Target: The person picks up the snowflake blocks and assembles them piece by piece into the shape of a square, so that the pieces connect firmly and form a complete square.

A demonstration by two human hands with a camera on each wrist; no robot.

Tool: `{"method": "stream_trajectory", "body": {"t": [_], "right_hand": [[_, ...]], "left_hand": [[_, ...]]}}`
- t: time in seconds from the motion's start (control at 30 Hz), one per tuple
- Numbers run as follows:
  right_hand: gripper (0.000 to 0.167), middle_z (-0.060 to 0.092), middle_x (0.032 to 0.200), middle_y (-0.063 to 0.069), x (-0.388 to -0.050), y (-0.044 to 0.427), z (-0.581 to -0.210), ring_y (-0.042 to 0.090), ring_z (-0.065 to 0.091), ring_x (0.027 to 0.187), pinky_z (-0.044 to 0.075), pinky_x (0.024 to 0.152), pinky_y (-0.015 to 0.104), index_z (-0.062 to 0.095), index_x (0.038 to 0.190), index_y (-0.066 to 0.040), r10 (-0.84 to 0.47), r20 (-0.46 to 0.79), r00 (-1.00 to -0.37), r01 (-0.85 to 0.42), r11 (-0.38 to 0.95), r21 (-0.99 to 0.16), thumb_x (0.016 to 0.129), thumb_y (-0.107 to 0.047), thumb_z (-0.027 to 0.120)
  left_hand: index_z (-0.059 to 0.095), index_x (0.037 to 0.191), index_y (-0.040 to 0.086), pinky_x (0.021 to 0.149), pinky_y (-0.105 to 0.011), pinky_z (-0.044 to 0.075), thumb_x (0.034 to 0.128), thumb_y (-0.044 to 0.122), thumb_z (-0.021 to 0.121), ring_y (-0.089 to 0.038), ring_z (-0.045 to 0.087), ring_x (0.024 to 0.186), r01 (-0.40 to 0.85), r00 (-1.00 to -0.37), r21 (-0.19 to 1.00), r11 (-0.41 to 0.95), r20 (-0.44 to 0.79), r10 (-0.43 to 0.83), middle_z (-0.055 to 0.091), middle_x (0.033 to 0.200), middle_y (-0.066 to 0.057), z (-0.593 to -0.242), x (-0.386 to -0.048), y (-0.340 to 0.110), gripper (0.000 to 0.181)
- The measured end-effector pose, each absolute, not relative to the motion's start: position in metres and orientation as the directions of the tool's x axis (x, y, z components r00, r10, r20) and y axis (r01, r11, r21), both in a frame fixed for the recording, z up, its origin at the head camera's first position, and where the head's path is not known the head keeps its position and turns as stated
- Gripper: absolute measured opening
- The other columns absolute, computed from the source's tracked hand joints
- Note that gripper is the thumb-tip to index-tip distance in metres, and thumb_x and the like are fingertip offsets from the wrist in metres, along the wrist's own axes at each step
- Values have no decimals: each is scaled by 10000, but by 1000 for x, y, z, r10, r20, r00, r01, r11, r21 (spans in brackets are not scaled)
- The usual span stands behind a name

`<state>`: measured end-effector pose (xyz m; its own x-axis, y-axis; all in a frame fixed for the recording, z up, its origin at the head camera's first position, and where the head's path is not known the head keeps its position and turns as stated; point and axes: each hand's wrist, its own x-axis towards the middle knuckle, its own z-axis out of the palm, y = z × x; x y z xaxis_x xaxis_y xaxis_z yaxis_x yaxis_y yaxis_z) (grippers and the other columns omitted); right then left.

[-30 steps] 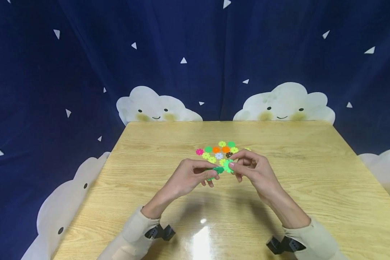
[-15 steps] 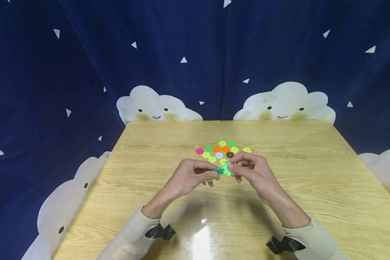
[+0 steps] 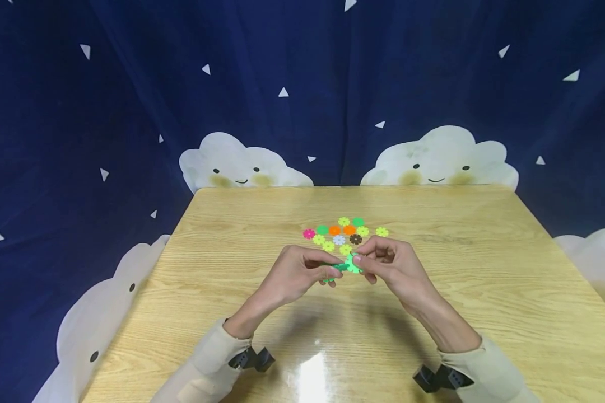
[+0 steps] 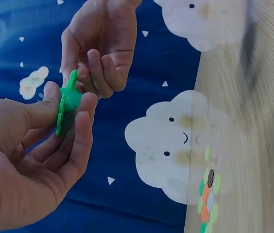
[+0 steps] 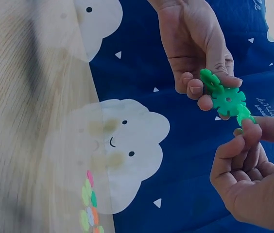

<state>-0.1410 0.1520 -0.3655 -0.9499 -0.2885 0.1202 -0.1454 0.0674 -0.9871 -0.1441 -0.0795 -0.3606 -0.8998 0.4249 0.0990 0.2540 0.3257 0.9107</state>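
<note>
My left hand pinches a piece of joined green snowflake discs between thumb and fingers, above the table. My right hand pinches a lighter green snowflake disc by its edge. In the right wrist view that disc meets the rim of the middle green disc; whether their slots interlock I cannot tell. Another green disc stands at an angle at the far end of the left hand's piece. Fingers cover part of the discs in every view.
Beyond my hands, several loose snowflake discs lie flat on the wooden table: a pink disc, an orange disc, a white disc, a brown disc, plus yellow and green ones. A dark blue curtain hangs behind.
The lighter disc in my right hand has come slightly down to the left hand's piece, and that piece has turned more edge-on in the head view. Loose discs lie as before.
</note>
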Motion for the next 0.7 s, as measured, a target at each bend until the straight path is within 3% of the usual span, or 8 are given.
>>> {"method": "stream_trajectory", "body": {"t": [0.13,0.5,0.7], "right_hand": [[141,585,721,62,-141,151,-362,186,521,586,411,590,275,706,1022,42,-270,148,-952,-181,104,-978,953,-76,742],[125,574,690,85,-138,144,-357,252,520,571,407,530,257,720,978,10,-219,172,-961,-213,181,-960,928,-91,775],[125,590,719,82,-139,147,-357,203,537,592,425,563,263,728,995,-7,-232,169,-958,-218,207,-954,938,-110,769]], "left_hand": [[830,1061,152,572,-239,485,915,206,808,-144,740,711,254,-907,909,330,106,407,786,808,20,-359,-144,-78,157],[834,1031,110,604,-269,558,878,128,831,-141,744,677,273,-921,916,294,160,354,784,788,12,-360,-142,-73,154],[826,1056,116,621,-270,564,892,176,823,-132,743,690,298,-907,903,309,166,388,785,799,7,-359,-142,-74,175]]}}
